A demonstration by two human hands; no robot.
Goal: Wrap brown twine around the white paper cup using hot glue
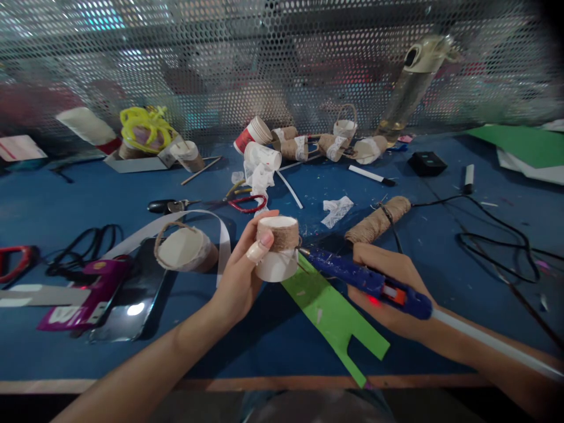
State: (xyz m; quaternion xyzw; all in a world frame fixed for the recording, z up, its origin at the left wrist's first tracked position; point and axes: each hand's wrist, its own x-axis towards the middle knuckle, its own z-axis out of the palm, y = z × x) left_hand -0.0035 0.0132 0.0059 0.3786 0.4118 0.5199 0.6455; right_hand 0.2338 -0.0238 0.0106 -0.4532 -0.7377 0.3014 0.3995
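My left hand (247, 264) is closed around a small white paper cup (277, 265), whose upper half is wound with brown twine. A bandage wraps that hand's thumb. In my right hand (388, 276) is a blue glue gun (356, 273) with a long pale glue stick out of its back. Its nozzle sits at the right side of the cup, by the edge of the twine; whether it touches, I cannot tell. Beneath both lies a green paper strip (326, 311). A roll of twine (379, 220) rests just beyond my right hand.
A twine-handled cup (185, 249), a phone (132, 294) and a purple glue gun (88, 288) lie left. Scissors (247, 204), lace scraps (337, 210) and several wrapped cups (293, 148) are farther back. A bottle (409, 88) leans against the perforated metal screen (282, 59). A black cord (497, 205) loops right.
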